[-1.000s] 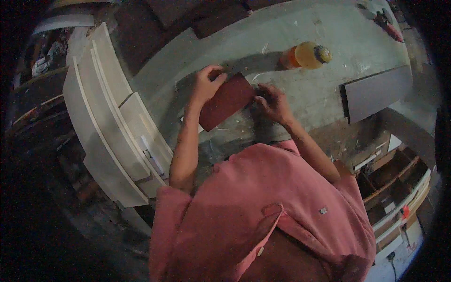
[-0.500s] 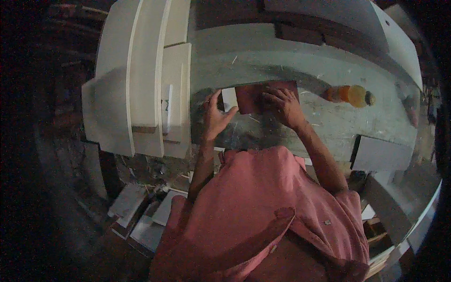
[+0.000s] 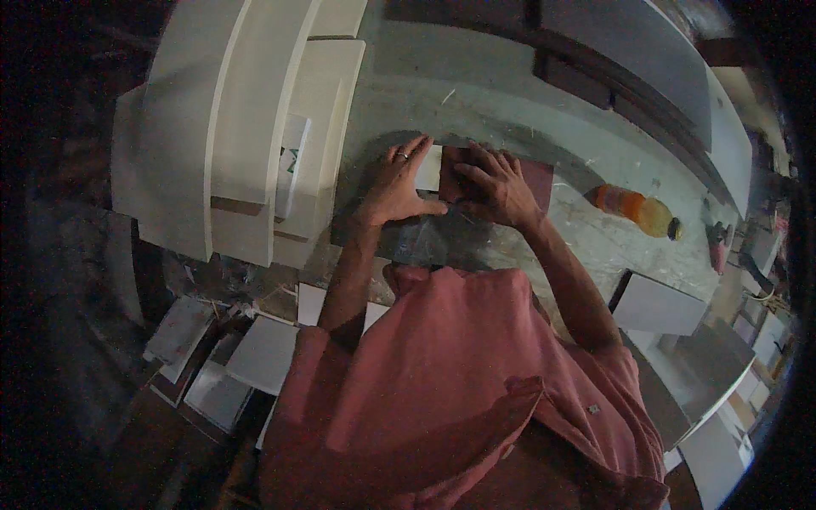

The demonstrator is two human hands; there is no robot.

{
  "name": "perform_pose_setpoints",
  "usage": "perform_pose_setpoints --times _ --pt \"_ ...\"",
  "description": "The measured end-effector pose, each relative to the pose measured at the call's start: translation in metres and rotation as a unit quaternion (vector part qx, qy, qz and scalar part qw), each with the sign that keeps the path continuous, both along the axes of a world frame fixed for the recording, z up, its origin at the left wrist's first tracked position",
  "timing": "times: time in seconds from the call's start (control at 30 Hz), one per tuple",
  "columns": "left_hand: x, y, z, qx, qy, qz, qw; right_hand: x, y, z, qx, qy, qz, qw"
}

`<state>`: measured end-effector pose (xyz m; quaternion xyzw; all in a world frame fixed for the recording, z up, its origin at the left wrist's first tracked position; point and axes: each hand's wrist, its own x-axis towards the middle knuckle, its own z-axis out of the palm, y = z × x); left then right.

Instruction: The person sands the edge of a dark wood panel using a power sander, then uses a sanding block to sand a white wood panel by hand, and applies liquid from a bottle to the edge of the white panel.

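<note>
A flat dark red-brown sheet [image 3: 534, 181] lies on the dusty grey worktable [image 3: 510, 102], with a small white piece [image 3: 427, 167] touching its left end. The right hand [image 3: 497, 185] presses flat on the sheet, fingers spread. The left hand [image 3: 397, 183] lies open, touching the white piece. Pressing evenly should keep both from sliding. An orange plastic bottle [image 3: 636, 209] lies well apart; stacked white boards [image 3: 229, 127] crowd the left.

White label with green mark [image 3: 292, 161] on stacked cream boards [image 3: 246, 127].
</note>
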<state>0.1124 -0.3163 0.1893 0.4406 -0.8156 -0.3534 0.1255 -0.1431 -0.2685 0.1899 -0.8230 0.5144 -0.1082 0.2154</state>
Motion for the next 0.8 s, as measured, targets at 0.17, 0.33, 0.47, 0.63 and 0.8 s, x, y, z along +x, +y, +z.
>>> perform_pose_setpoints --times 0.17,0.33,0.47,0.63,0.8 --pt "0.001 -0.003 -0.016 -0.020 0.033 0.018 0.999 0.001 -0.001 -0.002 0.002 -0.009 -0.005 1.000" --pt "-0.001 -0.002 -0.025 -0.039 0.045 0.042 0.997 0.000 -0.004 -0.003 0.013 -0.013 -0.006 1.000" --pt "-0.003 0.001 -0.031 -0.033 0.052 0.066 0.996 0.005 -0.014 0.011 0.047 -0.112 -0.043 0.992" --pt "-0.004 0.005 -0.038 -0.035 0.039 0.085 0.995 0.015 -0.040 -0.011 0.041 -0.065 -0.091 0.993" --pt "-0.006 0.006 -0.032 -0.011 0.039 0.103 0.994 0.019 -0.053 -0.010 0.058 -0.154 -0.054 0.985"
